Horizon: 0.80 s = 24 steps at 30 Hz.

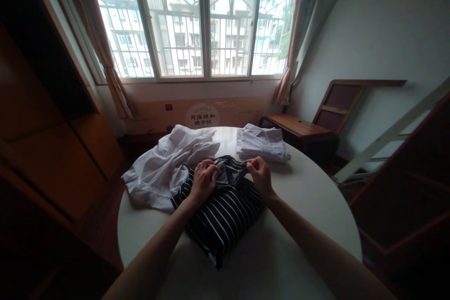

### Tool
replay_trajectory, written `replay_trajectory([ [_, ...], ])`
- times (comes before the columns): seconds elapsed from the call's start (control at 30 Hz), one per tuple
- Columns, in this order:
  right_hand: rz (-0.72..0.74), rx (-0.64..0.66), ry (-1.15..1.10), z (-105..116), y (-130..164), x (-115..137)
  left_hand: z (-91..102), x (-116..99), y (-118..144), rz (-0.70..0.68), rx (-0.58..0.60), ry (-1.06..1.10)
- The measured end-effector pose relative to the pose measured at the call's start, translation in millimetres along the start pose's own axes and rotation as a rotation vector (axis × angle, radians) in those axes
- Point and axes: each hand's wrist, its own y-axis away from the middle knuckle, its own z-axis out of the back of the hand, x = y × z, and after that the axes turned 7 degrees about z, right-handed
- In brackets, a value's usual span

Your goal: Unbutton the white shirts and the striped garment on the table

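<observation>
A black shirt with white stripes (228, 211) lies folded into a bundle on the round white table (309, 206), its collar end facing away from me. My left hand (204, 178) rests on the shirt's left side at the collar, fingers curled on the cloth. At the collar's right edge, my right hand (259, 174) pinches the fabric between thumb and fingers. The shirt's greyish inside shows between my hands. Just beyond my left hand spreads a crumpled white garment (168, 164). Past my right hand sits a stack of folded white clothes (262, 143).
A barred window (204, 23) with tied curtains (119, 89) fills the far wall. Below it stands a long printed cardboard panel (158, 115). To the right are a wooden bench-like piece (295, 125) and a pale ladder-like frame (379, 145). Wooden cabinets (52, 173) line the left.
</observation>
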Motion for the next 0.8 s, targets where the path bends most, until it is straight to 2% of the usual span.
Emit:
replay_trajectory([
  [0.1,0.052,0.032,0.014,-0.4,0.8,8.8,-5.5,-13.4,8.3,-0.149,0.211,0.032],
  [0.2,0.082,0.077,-0.040,-2.3,3.6,16.1,-11.0,-23.0,15.7,-0.151,0.411,0.086],
  [0.3,0.101,0.116,-0.059,-3.7,6.0,19.7,-14.9,-24.4,19.3,-0.131,0.505,0.143],
  [0.4,0.131,0.112,0.025,-3.7,7.5,22.1,-16.3,-21.4,18.6,-0.100,0.508,0.253],
  [0.5,0.220,0.091,0.161,-2.1,8.9,25.9,-16.4,-18.6,16.1,-0.025,0.428,0.301],
  [0.57,0.297,0.242,0.197,-0.8,10.3,28.7,-16.5,-17.3,14.5,0.027,0.379,0.299],
  [0.67,0.388,0.571,0.188,-0.1,13.5,30.6,-16.7,-15.0,12.1,0.101,0.351,0.324],
  [0.73,0.405,0.660,0.200,-0.9,16.0,29.7,-16.7,-12.8,10.4,0.138,0.360,0.350],
  [0.8,0.374,0.655,0.225,-2.1,17.7,28.4,-16.4,-10.2,8.4,0.157,0.374,0.365],
])
